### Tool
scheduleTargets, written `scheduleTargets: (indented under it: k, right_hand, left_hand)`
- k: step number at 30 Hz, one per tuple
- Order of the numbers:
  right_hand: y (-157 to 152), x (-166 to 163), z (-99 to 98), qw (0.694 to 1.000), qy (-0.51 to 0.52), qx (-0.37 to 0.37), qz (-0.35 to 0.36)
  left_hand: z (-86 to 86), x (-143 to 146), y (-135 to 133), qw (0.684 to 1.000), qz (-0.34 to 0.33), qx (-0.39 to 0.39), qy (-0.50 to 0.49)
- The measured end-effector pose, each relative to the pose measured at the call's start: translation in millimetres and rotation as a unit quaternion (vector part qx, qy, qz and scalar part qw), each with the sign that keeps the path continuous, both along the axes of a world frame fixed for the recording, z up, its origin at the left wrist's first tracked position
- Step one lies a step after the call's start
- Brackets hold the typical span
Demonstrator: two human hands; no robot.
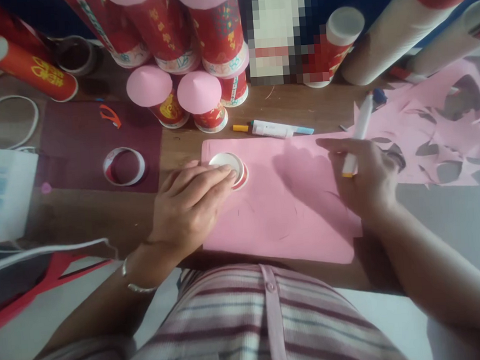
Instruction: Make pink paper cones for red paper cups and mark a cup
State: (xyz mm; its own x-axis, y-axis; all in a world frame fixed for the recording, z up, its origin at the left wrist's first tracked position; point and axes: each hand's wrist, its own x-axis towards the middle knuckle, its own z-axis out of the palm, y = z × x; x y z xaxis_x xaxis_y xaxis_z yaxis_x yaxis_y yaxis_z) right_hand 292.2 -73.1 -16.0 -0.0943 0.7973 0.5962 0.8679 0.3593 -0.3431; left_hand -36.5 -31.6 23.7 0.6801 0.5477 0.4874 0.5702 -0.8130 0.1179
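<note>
My left hand (pixel 194 197) rests over a small round white piece (pixel 227 163) with a red side, perhaps a paper cup. Its fingers hold that piece against the upper left of a pink paper sheet (pixel 267 216). Faint dark pen marks show on the sheet below. Above the sheet's right edge, my right hand (pixel 367 174) grips a white marker (pixel 361 122) with a yellow lower end. The index finger points left, and the hand casts a shadow on the paper.
Red cylinders with pink cone tops (pixel 199 92) stand behind the sheet. Another marker (pixel 277 129) and a yellow cap (pixel 240 128) lie nearby. Cut pink scraps (pixel 425 128) spread right. Leftward are a tape roll (pixel 124 166), orange scissors (pixel 110 116) and a power strip (pixel 12 185).
</note>
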Motion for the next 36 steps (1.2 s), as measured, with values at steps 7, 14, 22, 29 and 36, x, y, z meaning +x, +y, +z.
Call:
scheduleTargets:
  k: [7, 14, 22, 29, 36]
  right_hand:
    - [19, -33, -1.5, 0.975, -0.143, -0.057, 0.161]
    - [42, -70, -19.0, 0.967, -0.174, -0.062, 0.178]
    - [57, -75, -26.5, 0.977, -0.155, -0.077, 0.123]
    - [60, -66, -21.3, 0.974, -0.195, -0.047, 0.108]
    - [57, -48, -23.5, 0.972, -0.221, -0.059, 0.052]
  left_hand:
    - [1.3, 1, -2, 1.000, 0.005, -0.003, 0.012]
    - [2.0, 3, -3, 1.000, 0.009, -0.007, -0.006]
    - [4.5, 5, -2, 1.000, 0.009, 0.001, -0.007]
    - [2.2, 4, -2, 1.000, 0.010, 0.005, -0.011]
    - [2.0, 5, -2, 1.000, 0.014, 0.009, -0.018]
